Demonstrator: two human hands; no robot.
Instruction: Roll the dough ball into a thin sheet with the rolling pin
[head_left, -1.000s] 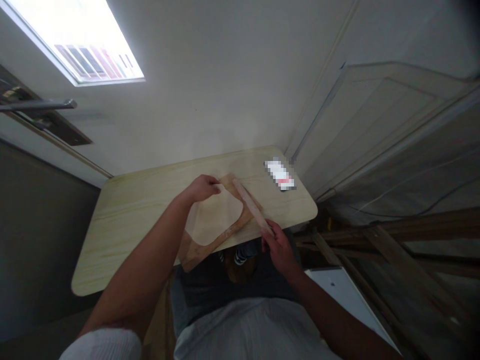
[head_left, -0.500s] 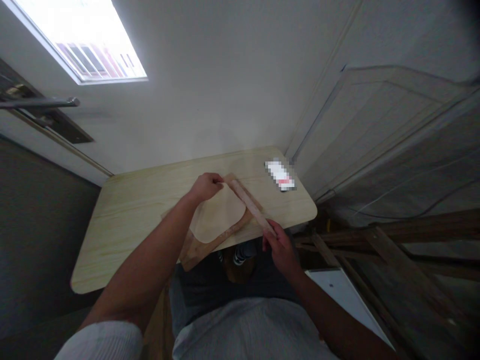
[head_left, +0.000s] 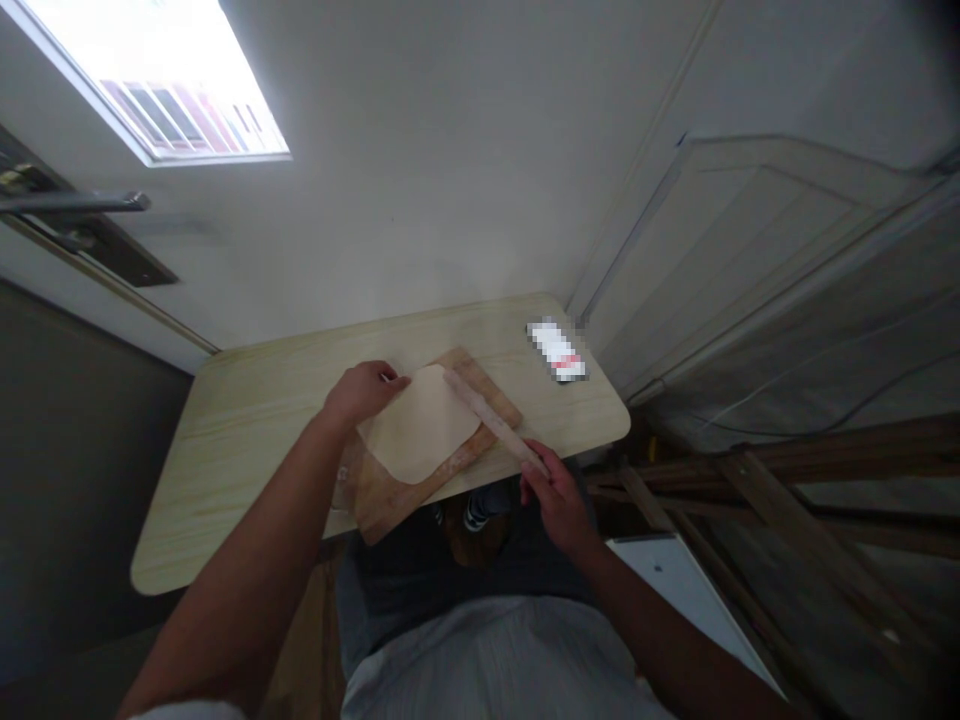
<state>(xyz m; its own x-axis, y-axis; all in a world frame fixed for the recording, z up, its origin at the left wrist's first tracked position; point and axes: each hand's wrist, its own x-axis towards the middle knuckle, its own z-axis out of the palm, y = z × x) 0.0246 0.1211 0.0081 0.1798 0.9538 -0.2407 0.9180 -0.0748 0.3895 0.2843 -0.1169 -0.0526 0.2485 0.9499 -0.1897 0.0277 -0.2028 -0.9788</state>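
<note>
A pale flattened sheet of dough [head_left: 420, 432] lies on a brown wooden board [head_left: 386, 508]. At its upper left edge is my left hand [head_left: 364, 393], closed with thumb and fingers pinching the rim of the sheet. My right hand [head_left: 556, 498] grips the near end of a light wooden rolling pin [head_left: 491, 417]. The far end of the pin rests at the right edge of the dough, over the board. My right fingers wrap round the pin, just beyond the front edge of the table.
The board sits on a light wood-grain table [head_left: 240, 440] with rounded corners. A phone [head_left: 556, 350] with a blurred-out screen lies at the back right. Behind stands a white door with a handle [head_left: 82, 203] and a window. Wooden beams [head_left: 787, 500] stand at the right.
My left hand has moved left and slightly toward me along the dough's edge. The dough sheet has shifted a little left, and the pin's far end has swung left onto its edge.
</note>
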